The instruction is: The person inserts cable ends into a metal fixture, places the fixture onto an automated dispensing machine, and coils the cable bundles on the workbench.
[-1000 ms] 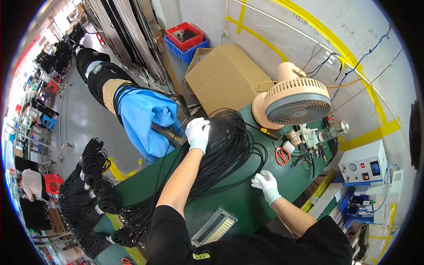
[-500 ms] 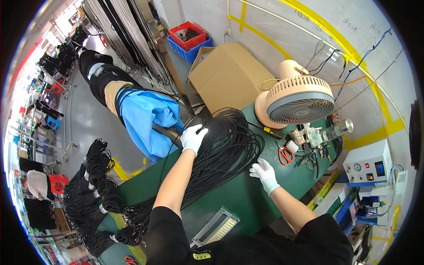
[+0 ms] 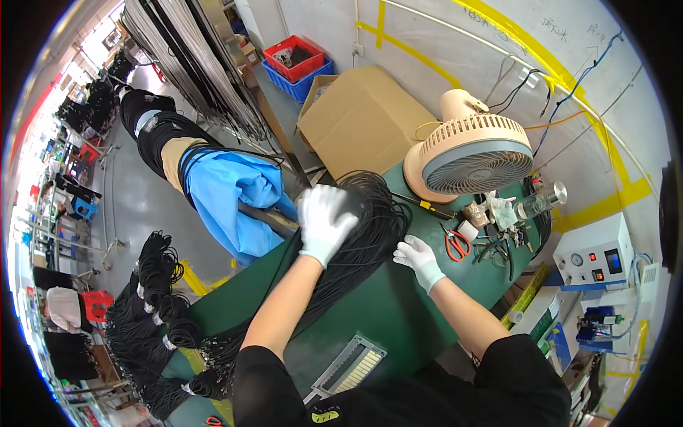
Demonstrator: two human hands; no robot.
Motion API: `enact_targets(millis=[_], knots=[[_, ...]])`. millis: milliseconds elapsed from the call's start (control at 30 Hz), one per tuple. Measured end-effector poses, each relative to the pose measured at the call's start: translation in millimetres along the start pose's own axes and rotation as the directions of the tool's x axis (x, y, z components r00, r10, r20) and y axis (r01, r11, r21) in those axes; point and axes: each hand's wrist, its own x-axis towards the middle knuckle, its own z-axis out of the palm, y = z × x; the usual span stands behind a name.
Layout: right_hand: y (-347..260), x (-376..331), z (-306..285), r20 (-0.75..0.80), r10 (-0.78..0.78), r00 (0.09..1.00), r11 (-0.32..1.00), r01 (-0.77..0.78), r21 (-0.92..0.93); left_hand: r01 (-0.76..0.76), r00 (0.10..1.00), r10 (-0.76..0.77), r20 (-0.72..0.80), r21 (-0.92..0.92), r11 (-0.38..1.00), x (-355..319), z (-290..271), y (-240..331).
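At the far left, bundles of black cable (image 3: 160, 285) hang off the low end of the green counter (image 3: 384, 313), tied in loops and spilling toward the floor. Above them a blue cloth (image 3: 231, 196) is draped over a rack wrapped with more dark cable. The left hand (image 3: 324, 220), in a white glove, lies palm down with fingers spread and slightly curled on the long bunch of black cords (image 3: 356, 245) that runs along the counter; the fingers press the cords rather than close round them. The bunch curves in a loop at its far end, just under the fan, and stretches back down the counter toward the person's left.

Behind, on the floor, a red crate (image 3: 295, 57) sits on a blue crate (image 3: 302, 77); the red one holds some small parts, too small to tell apart. Next to them stands a closed cardboard box (image 3: 363, 117), its contents hidden.

The right hand (image 3: 418, 260), also gloved in white, rests at the right edge of the cords, fingers loosely bent and touching the strands, not clamped. Beyond it stands a beige fan (image 3: 473, 160), then red-handled scissors (image 3: 457, 245) lying flat, a clear bottle (image 3: 541, 201) on its side among small tools, and a white control unit (image 3: 594, 256) at the far right.
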Motion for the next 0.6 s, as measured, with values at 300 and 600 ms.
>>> enact_targets(millis=[300,600], knots=[[0,-5,8,0.012,0.086,0.996,0.996,-0.086,0.015,0.383,0.862,-0.431,0.267,0.212,0.899,-53,29,-28],[13,-24,-17,0.107,0.103,0.989,0.961,-0.072,-0.266,0.214,0.928,-0.321,0.19,0.431,0.876,-71,15,15]])
